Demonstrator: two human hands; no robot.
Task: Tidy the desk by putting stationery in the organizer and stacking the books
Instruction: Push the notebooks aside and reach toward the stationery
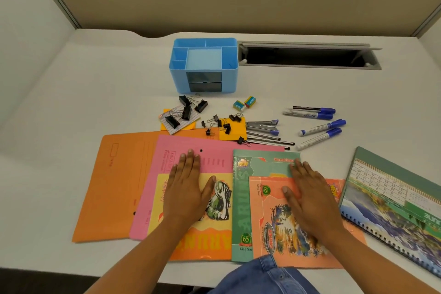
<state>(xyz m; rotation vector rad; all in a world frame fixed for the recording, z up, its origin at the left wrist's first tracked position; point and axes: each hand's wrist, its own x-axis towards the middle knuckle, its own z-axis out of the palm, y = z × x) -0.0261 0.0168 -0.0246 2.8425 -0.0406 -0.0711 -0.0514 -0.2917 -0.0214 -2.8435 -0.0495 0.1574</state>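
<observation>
My left hand [188, 184] lies flat, fingers apart, on a yellow notebook [214, 236] and the pink folder [191, 148] beneath it. My right hand [307, 188] rests flat on an orange-pink notebook [269, 222] that overlaps a green notebook [257, 162]. A blue organizer [229, 79] stands at the back centre with bare compartments. In front of it lie black binder clips [188, 110], two erasers [244, 103], yellow sticky notes [235, 131], staplers [262, 126], black pens [272, 141] and several blue markers [315, 112].
An orange folder [114, 186] lies under the pink one at left. A spiral calendar [393, 203] sits at the right edge. An open cable slot [307, 56] is behind the markers. Partition walls close the desk's back and sides.
</observation>
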